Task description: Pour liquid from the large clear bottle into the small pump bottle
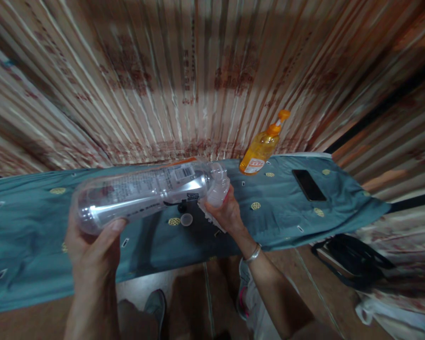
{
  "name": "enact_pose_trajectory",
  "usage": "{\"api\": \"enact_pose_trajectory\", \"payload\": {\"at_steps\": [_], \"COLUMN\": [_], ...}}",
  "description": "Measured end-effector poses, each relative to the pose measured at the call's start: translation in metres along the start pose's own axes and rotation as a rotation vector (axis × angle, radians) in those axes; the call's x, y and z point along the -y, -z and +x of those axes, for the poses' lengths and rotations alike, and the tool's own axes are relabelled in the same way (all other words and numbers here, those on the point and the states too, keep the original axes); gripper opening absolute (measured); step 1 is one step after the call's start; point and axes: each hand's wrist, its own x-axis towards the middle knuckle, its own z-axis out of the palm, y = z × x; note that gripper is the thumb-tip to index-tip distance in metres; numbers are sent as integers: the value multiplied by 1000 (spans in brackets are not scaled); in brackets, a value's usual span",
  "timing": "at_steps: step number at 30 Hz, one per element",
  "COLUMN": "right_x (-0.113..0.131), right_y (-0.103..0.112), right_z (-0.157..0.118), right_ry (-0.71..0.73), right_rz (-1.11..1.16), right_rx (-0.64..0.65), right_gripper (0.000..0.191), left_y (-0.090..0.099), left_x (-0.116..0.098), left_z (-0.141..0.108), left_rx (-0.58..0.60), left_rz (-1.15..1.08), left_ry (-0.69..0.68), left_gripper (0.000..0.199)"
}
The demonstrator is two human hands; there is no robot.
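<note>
A large clear plastic bottle (145, 193) with printed text and a barcode lies almost level above the cloth-covered table. My left hand (95, 241) grips its base end, thumb along the near side. At the other end, my right hand (230, 210) is closed around a small translucent white container (217, 192), held against the bottle's neck. Crumpled white tissue (209, 216) hangs below those fingers, and a bit of red shows by them. Exactly how the container meets the bottle's mouth is blurred. Beneath the bottle, a small round translucent cap (186, 219) rests on the cloth.
An orange pump bottle (260, 150) stands at the table's back edge. To its right lies a black phone (309, 185). Green patterned cloth (156, 257) covers the narrow table, with a pleated curtain (184, 94) behind. A black bag (350, 257) is at lower right.
</note>
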Motion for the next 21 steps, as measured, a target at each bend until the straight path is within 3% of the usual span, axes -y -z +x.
{"api": "enact_pose_trajectory", "payload": {"at_steps": [12,21], "right_x": [-1,0], "right_y": [0,-1], "right_z": [0,0], "right_ry": [35,22], "right_rz": [4,-25], "right_rx": [-11,-9], "right_gripper": [90,97], "left_y": [1,6], "left_x": [0,6], "left_z": [-1,-1], "left_rx": [11,26], "left_rz": [5,20], "left_ry": [-4,-42], "left_gripper": [89,84]}}
